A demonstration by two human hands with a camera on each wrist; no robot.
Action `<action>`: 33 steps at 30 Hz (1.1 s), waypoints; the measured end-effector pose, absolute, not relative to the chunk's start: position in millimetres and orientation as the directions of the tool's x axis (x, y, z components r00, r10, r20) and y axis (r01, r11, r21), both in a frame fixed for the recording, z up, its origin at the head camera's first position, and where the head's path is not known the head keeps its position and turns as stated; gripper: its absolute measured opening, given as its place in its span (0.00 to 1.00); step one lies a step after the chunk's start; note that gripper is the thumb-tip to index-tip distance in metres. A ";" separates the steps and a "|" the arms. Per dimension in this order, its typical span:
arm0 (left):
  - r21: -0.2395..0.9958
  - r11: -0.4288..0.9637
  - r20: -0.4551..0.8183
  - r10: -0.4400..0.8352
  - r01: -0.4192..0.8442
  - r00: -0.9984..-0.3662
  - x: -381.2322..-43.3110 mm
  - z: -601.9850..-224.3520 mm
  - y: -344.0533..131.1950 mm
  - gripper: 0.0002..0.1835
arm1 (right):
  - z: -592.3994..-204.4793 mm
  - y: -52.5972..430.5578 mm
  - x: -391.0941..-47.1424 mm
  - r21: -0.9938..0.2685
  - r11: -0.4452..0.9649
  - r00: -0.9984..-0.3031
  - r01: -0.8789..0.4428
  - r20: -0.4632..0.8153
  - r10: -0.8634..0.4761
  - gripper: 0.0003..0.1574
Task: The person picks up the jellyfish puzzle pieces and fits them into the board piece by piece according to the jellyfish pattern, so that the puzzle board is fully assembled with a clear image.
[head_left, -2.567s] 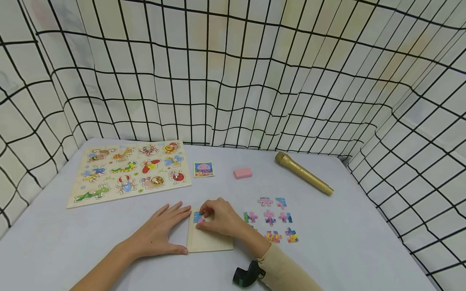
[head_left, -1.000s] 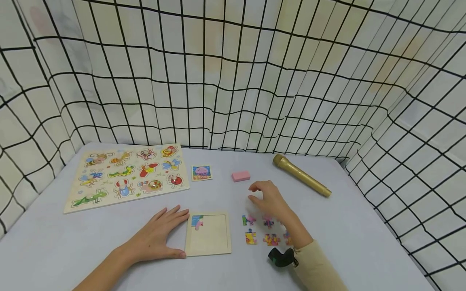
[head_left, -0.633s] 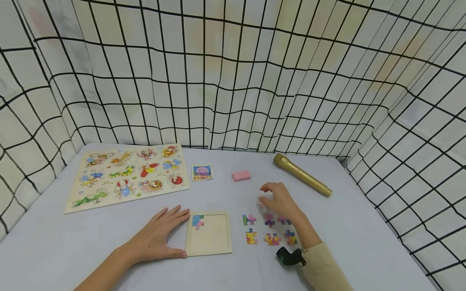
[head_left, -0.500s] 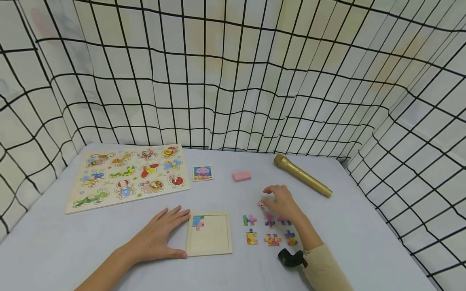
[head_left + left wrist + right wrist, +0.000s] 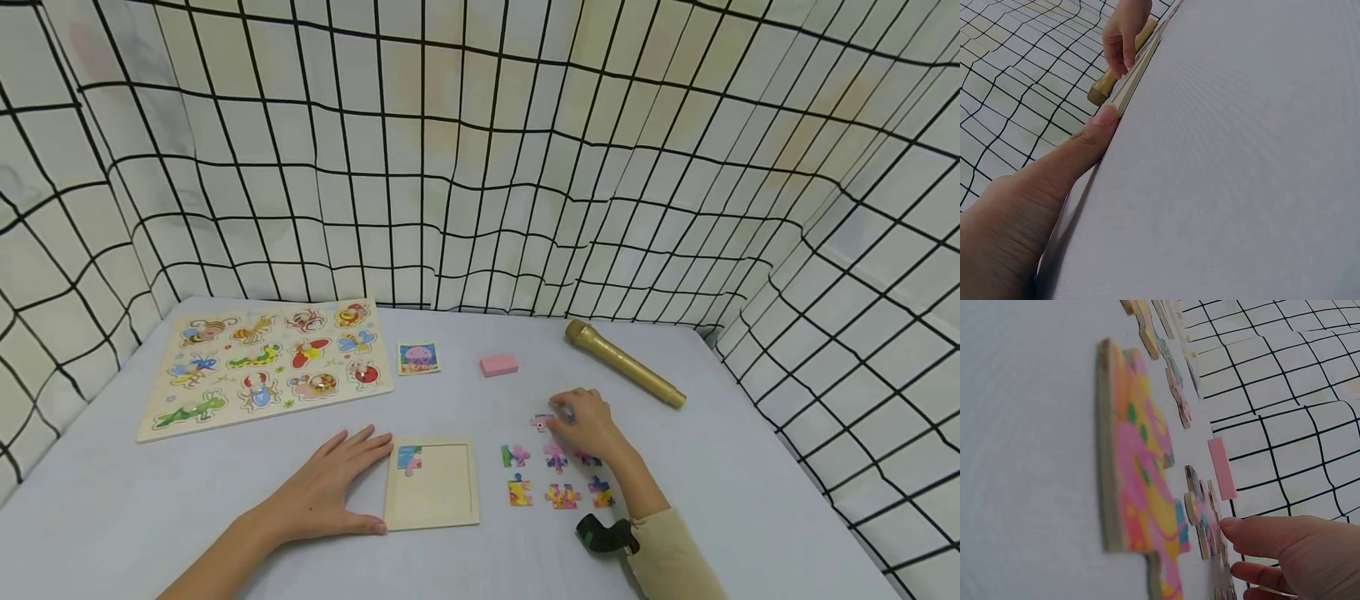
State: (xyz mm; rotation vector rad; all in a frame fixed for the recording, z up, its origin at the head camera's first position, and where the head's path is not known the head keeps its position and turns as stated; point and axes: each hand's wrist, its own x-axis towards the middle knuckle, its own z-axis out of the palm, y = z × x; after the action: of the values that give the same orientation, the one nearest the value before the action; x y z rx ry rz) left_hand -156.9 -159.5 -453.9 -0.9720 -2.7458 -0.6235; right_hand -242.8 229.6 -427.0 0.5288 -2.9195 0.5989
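My left hand (image 5: 322, 492) lies spread on the table, fingertips and thumb at the left edge of a square wooden puzzle tray (image 5: 435, 498). In the tray's upper left corner sits a blue-and-pink jigsaw piece (image 5: 408, 458). My right hand (image 5: 592, 429) is low over the top row of loose pieces, thumb and index finger apart around a mostly hidden bluish piece (image 5: 569, 413). Left of its thumb lies a pink piece with an eye (image 5: 540, 422). In the right wrist view a yellow-and-pink piece (image 5: 1141, 469) looms close, with the right thumb (image 5: 1254, 532) beyond it.
Behind the tray are a small picture card (image 5: 417, 358), a pink block (image 5: 498, 365) and a gold microphone (image 5: 626, 364). A wooden insect puzzle board (image 5: 273, 400) lies at back left. Several loose pieces (image 5: 562, 496) lie right of the tray. Black netting (image 5: 465, 167) encloses the table.
My right hand left the corner piece in the tray and moved right to the loose pieces, shifting lately further right and closer to the bluish piece. My left hand stays by the tray.
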 end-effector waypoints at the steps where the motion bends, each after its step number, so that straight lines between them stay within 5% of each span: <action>1: 0.329 0.701 0.288 0.564 0.633 -0.774 -156.7 -454.1 -159.4 0.54 | -427.6 229.7 -242.6 -0.354 0.863 -0.932 -0.360 0.180 -0.315 0.21; 15: 0.347 0.705 0.257 0.563 0.619 -0.785 -156.5 -451.9 -158.7 0.54 | -428.1 228.0 -238.8 -0.365 0.863 -0.936 -0.351 0.152 -0.316 0.09; 33: 0.351 0.715 0.246 0.553 0.605 -0.796 -157.4 -453.5 -159.8 0.54 | -425.0 224.0 -237.9 -0.446 0.804 -0.919 -0.393 0.177 -0.352 0.09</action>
State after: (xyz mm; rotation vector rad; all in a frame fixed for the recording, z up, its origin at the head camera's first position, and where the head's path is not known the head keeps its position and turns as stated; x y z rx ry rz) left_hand -157.4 -159.8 -453.5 -0.9473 -2.7941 -0.6379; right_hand -237.9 224.0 -425.0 0.6005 -2.9019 0.7458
